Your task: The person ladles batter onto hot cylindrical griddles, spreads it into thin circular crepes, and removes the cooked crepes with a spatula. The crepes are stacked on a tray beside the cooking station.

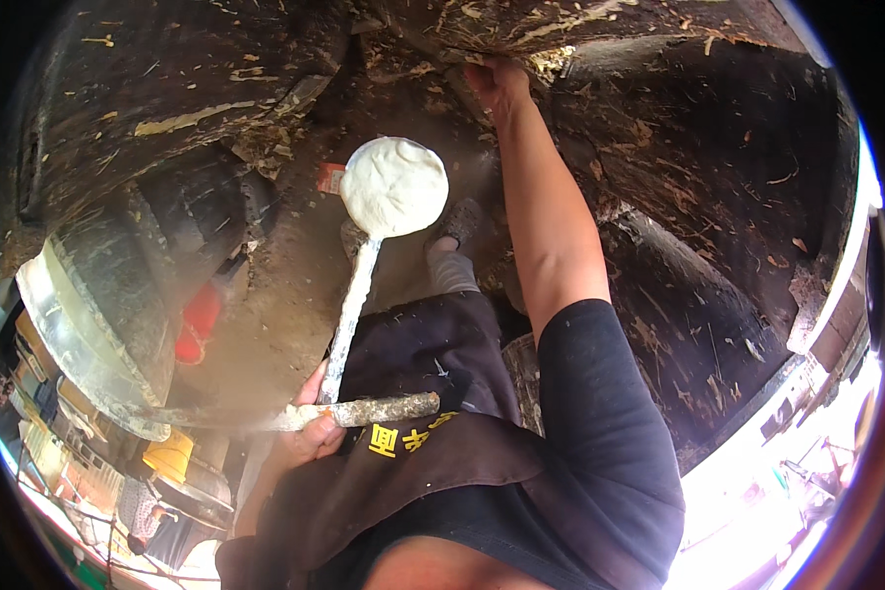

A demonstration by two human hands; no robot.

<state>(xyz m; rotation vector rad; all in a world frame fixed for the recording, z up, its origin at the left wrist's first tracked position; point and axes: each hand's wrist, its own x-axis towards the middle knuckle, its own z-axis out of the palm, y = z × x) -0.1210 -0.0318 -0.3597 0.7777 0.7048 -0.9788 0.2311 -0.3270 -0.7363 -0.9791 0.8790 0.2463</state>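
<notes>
Where dark surfaces [674,147] part, brown floor [280,285] shows beneath the ladle [362,273]

Dusty brown floor [265,320], small red packet [327,178] lying on it, grey-brown shoe [464,222] resting there.

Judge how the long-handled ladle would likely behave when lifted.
The long-handled ladle may tip head-down, since its broad load of white paste sits far from the left hand. It is probably stiff: it looks straight, without sag. Being crusted along its length, it may feel rough rather than slippery.
</notes>
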